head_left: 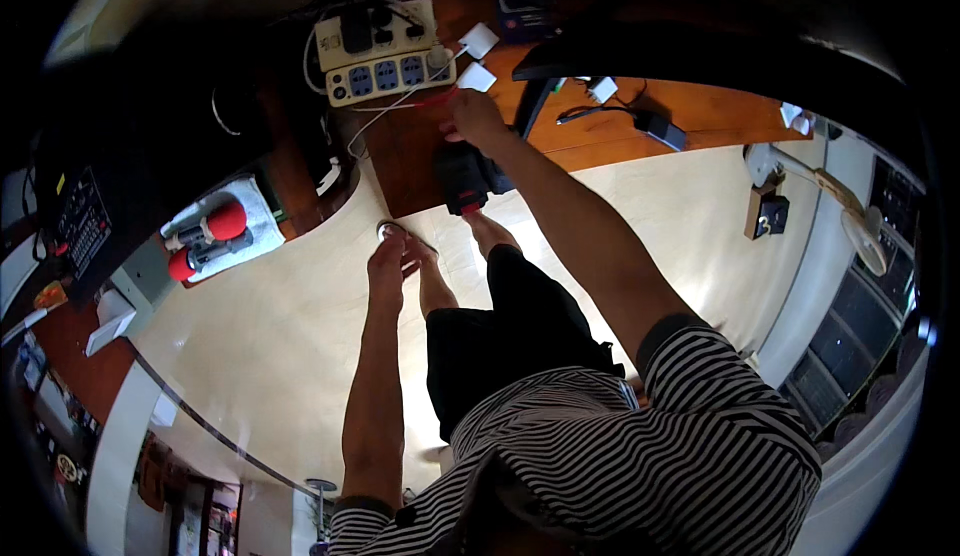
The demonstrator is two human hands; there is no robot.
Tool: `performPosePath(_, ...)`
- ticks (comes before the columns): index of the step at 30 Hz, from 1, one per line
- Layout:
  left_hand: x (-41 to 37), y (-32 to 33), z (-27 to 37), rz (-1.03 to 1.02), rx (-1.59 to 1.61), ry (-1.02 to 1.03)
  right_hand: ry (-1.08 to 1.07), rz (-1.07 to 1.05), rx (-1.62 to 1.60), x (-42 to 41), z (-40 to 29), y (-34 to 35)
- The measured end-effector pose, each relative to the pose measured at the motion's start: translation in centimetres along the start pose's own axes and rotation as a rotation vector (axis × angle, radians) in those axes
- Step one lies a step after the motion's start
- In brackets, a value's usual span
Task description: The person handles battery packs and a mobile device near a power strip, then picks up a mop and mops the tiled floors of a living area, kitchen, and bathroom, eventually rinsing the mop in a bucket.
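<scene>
My right hand is over the front edge of a wooden desk, its fingers curled downward. It is just above a black object with red parts, perhaps a small bag. Whether the fingers hold anything is hidden. Beside the knuckles lies a white charger; a thin white cable with a red stretch runs close by. My left hand hangs in the air over the floor, fingers loosely bent and apart, with nothing visible in it.
Two power strips with plugs lie on the desk, near another white charger. A dark monitor overhangs the right side, above a black adapter. Red-topped microphones rest on a white cloth at left. A fan stands right.
</scene>
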State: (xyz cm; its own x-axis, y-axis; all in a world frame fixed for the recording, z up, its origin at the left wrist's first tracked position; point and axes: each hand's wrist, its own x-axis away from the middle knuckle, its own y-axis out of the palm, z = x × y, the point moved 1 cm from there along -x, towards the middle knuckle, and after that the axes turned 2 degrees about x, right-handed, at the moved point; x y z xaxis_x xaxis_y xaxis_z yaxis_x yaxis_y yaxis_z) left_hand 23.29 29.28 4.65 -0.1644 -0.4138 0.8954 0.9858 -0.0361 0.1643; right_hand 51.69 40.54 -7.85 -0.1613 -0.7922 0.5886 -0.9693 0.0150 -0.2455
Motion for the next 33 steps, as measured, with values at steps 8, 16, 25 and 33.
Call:
performPosePath(8, 2.6, 0.1, -1.8, -0.073, -0.029, 0.026, -0.081, 0.567, 0.177, 11.6, 1.8, -11.8)
performPosePath(16, 3.9, -2.8, -3.7, 0.048, -0.076, -0.001, 0.258, 0.602, 0.846, 8.4, 6.9, -22.8)
performPosePath(25, 4.0, -4.6, -7.4, 0.067, -0.153, -0.03, 0.426, 0.399, 0.956, 4.1, 4.6, -24.9)
performPosePath(33, 3.5, 0.4, -5.8, -0.108, -0.203, 0.044, 0.294, 0.468, 0.094, 14.0, 5.2, -20.3)
